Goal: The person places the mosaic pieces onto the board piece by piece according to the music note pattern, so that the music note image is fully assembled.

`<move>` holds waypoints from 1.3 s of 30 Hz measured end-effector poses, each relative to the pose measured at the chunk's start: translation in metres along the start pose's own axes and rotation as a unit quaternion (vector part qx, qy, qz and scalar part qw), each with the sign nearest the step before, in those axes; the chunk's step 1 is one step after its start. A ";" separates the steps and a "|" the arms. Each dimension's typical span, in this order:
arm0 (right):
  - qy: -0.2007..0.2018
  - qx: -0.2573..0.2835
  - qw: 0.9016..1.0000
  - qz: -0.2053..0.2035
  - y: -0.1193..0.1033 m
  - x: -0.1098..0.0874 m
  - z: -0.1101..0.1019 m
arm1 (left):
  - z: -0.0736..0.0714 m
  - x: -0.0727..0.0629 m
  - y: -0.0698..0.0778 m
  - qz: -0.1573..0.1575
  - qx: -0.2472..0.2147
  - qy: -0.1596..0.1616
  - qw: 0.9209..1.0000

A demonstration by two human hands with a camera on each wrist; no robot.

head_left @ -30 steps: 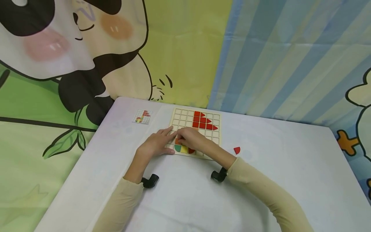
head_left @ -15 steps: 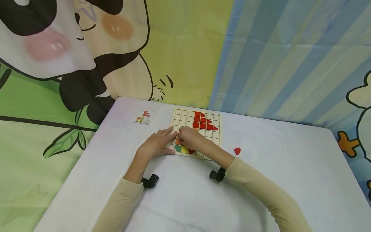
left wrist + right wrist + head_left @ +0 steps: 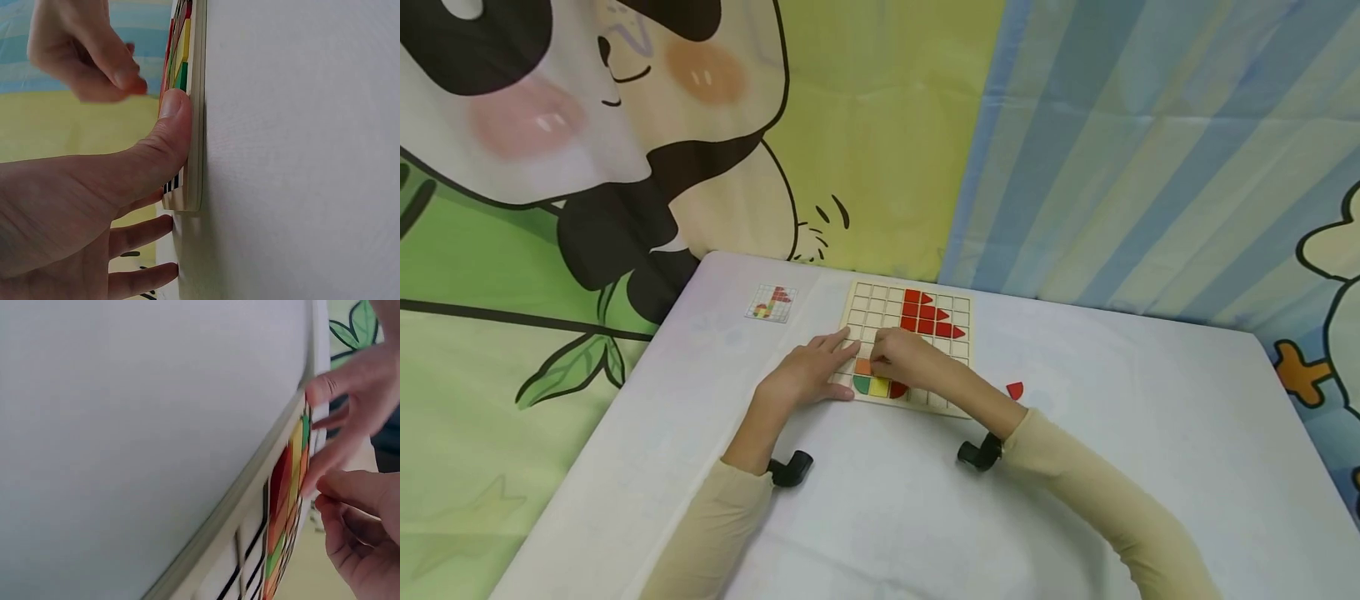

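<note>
My left hand [image 3: 805, 371] rests at the left edge of a grid board [image 3: 868, 310], thumb on the near edge and fingers spread. My right hand [image 3: 908, 358] is over the board's middle, fingers curled and thumb tip meeting the index finger; no piece shows between them in the right wrist view. Along the bottom row sit a green rounded piece [image 3: 861, 384], a yellow square [image 3: 879, 387] and a dark red rounded piece [image 3: 898, 389]. An orange square [image 3: 863, 367] lies above the green one. Red pieces [image 3: 927, 326] form stepped, pointed rows at upper right. The right hand covers the middle squares.
A small pattern card [image 3: 772, 303] lies left of the board. To its right, a red quarter-circle piece [image 3: 1015, 390] lies loose on the white table [image 3: 1112, 417]. Printed curtains [image 3: 880, 125] hang right behind the table's far edge.
My right hand has shifted right across the board, uncovering more of the orange square. My left hand stays at the board's left edge.
</note>
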State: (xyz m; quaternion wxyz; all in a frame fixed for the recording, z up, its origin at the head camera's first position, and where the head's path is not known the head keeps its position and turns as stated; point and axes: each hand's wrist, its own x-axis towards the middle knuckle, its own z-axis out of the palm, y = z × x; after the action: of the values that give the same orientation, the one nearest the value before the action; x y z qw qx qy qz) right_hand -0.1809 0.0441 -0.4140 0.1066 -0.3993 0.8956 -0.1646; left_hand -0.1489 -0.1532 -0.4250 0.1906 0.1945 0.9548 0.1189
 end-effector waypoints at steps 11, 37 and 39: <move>0.077 0.002 0.995 0.063 0.044 -0.103 -0.011 | 0.002 0.003 0.001 -0.019 -0.003 -0.003 1.000; 0.081 -0.028 0.987 0.134 0.082 -0.179 -0.005 | 0.004 0.003 0.000 -0.025 -0.014 0.003 1.000; 0.081 -0.029 0.987 0.134 0.083 -0.179 -0.005 | 0.004 0.003 -0.001 -0.026 -0.013 0.004 1.000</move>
State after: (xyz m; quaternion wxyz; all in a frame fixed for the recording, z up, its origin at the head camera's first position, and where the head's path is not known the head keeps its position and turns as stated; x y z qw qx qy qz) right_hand -0.1213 0.2315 -0.4302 0.0432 -0.2639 0.9511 -0.1547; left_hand -0.1503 -0.1517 -0.4296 0.1921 0.1663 0.9588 0.1274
